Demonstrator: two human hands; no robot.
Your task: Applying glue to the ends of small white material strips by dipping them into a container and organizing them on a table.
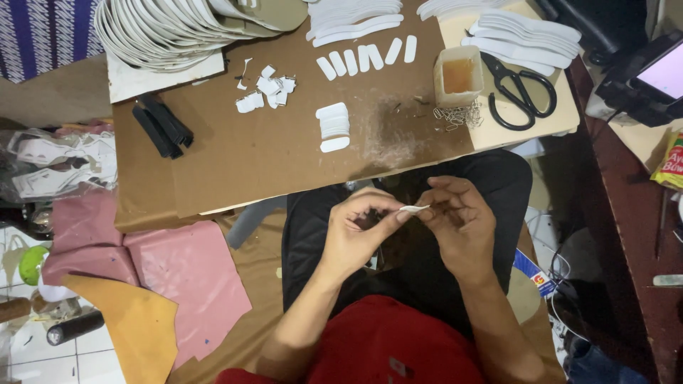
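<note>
My left hand (pixel 359 231) and my right hand (pixel 459 224) meet over my lap and pinch a small white strip (pixel 413 209) between their fingertips. The strip lies nearly flat between the two thumbs. On the brown cardboard board (pixel 235 156) just beyond my hands rests a small stack of white oval strips (pixel 334 126). Farther back a row of white strips (pixel 366 58) is laid out side by side.
Black scissors (pixel 519 92) and a small plastic cup of amber liquid (pixel 457 75) sit at the right with loose wire clips (pixel 459 116). Stacked white insoles (pixel 167 28) fill the back left. A black stapler (pixel 162 126), white scraps (pixel 267 91), pink and tan sheets (pixel 178 270) lie left.
</note>
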